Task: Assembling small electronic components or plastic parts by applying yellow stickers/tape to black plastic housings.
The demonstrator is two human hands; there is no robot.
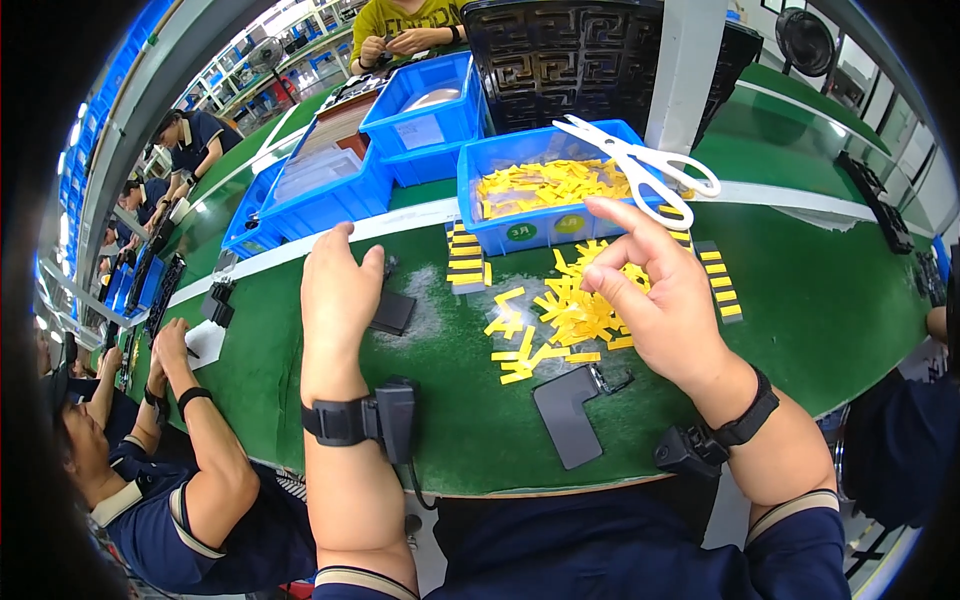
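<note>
Grey flat part [568, 414] nearest, on green table [820, 300]. Right hand [655, 300] open, fingertips on yellow strips [570, 315]. Left hand [340, 290] loosely curled over black piece [392, 312], grip hidden. Farther back, blue bin [545, 225], white scissors [640, 165].

Strips heaped mid-desk, bin behind them

Loose strips [565, 315] lie on the desk [820, 300]; scissors [640, 165] rest on the bin [545, 190] behind; a flat panel [568, 415] lies in front.

Bare green counter [300, 370] lies open left of the flat dark grey L-shaped plate [567, 413]. Ahead, the loose heap of yellow strips [565, 315] and the blue plastic bin [540, 225] topped by white-handled scissors [640, 165] block passage.
</note>
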